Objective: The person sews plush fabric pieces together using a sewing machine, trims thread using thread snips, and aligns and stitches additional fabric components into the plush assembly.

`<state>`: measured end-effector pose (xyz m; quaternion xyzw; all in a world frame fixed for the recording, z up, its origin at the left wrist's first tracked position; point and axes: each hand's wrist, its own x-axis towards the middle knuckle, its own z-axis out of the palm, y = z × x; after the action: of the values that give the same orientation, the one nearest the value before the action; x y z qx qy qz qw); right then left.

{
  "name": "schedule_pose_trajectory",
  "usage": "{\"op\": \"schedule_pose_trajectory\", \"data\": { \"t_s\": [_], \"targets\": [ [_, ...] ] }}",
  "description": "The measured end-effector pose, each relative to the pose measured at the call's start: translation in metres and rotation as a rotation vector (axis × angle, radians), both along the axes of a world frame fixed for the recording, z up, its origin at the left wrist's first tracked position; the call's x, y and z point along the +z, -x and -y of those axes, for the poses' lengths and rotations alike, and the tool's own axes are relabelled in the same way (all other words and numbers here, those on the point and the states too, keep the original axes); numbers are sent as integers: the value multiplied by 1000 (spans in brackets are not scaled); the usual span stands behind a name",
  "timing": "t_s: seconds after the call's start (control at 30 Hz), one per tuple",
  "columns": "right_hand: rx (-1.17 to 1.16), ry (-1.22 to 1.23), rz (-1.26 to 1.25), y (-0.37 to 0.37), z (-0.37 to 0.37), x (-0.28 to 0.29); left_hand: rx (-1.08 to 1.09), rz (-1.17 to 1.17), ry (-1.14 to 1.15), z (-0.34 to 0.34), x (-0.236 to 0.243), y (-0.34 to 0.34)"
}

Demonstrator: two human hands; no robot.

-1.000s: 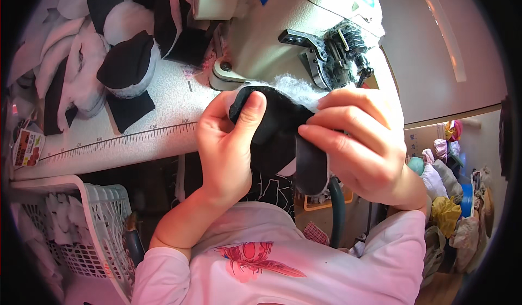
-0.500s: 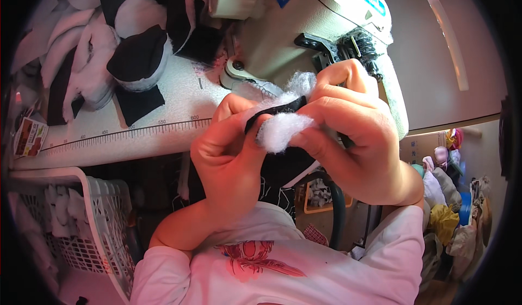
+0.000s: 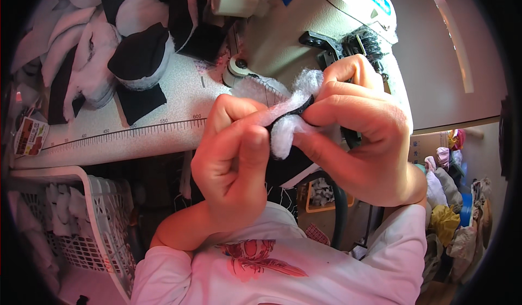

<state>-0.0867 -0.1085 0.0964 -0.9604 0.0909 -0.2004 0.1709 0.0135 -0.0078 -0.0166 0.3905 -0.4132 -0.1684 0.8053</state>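
Note:
Near the middle of the view, my left hand [image 3: 234,163] and my right hand [image 3: 364,131] pinch a small fabric piece [image 3: 283,139] with white fluffy lining and a narrow black band between its folds, held above the table's front edge. Both hands have curled fingers, and part of the piece is hidden behind them. Just behind stands a cream sewing machine [image 3: 283,33] with black metal parts and tufts of fluff on them.
Black and white fabric pieces [image 3: 136,55] pile on the white table [image 3: 163,147] at left, beside a printed ruler. A white plastic basket [image 3: 87,207] holding white pieces stands lower left; an orange-rimmed bin [image 3: 318,207] sits below; assorted bundles [image 3: 446,218] lie at right.
The piece was black side up; it has been folded or turned so white fluff shows on top. Both hands rose and curled around it, then shifted slightly right.

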Motion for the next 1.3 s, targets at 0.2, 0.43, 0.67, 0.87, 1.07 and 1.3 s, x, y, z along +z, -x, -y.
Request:
{"op": "schedule_pose_trajectory", "data": {
  "t_s": [0.2, 0.43, 0.67, 0.87, 1.07, 1.3],
  "targets": [
    [-4, 29, 28, 1, -1, 0, 41, 43, -5, 2, 0, -7],
    [43, 80, -204, 12, 11, 22, 140, 94, -8, 0, -4, -9],
    [-111, 67, -93, 4, 6, 19, 224, 225, -63, -6, -5, -11],
    [-33, 188, -37, 0, 9, 8, 246, 394, -162, -17, 5, -25],
    [13, 196, 34, -3, 14, 0, -87, -227, -215, -19, 46, -50],
    [27, 213, 57, -3, 15, 0, -79, 661, -357, 2, 56, -23]
  ]
}}
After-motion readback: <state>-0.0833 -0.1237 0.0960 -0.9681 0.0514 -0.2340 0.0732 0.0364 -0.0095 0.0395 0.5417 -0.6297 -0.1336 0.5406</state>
